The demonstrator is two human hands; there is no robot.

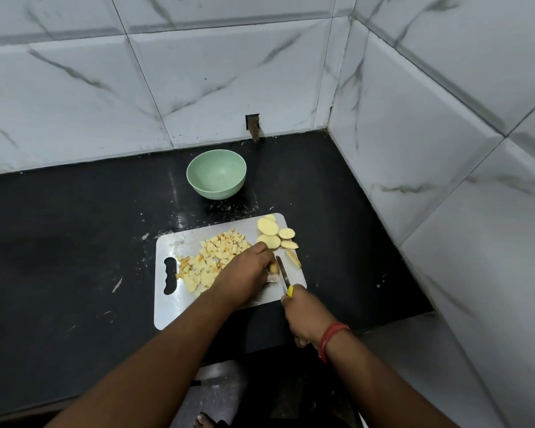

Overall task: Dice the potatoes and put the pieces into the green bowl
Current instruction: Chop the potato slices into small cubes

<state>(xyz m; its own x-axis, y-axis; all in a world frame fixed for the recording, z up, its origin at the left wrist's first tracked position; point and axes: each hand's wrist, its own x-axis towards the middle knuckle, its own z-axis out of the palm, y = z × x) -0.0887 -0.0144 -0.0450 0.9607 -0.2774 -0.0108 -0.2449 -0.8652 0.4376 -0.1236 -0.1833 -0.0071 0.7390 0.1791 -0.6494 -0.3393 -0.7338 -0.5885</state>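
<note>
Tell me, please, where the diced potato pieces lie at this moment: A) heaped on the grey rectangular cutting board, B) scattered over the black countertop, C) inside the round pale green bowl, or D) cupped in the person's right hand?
A: the diced potato pieces sit heaped on the grey rectangular cutting board, while the round pale green bowl behind it shows only its bare inside.

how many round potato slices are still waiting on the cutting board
5 round potato slices, clustered at the far right corner of the cutting board, beyond the left hand; more may be hidden beneath it.
</note>
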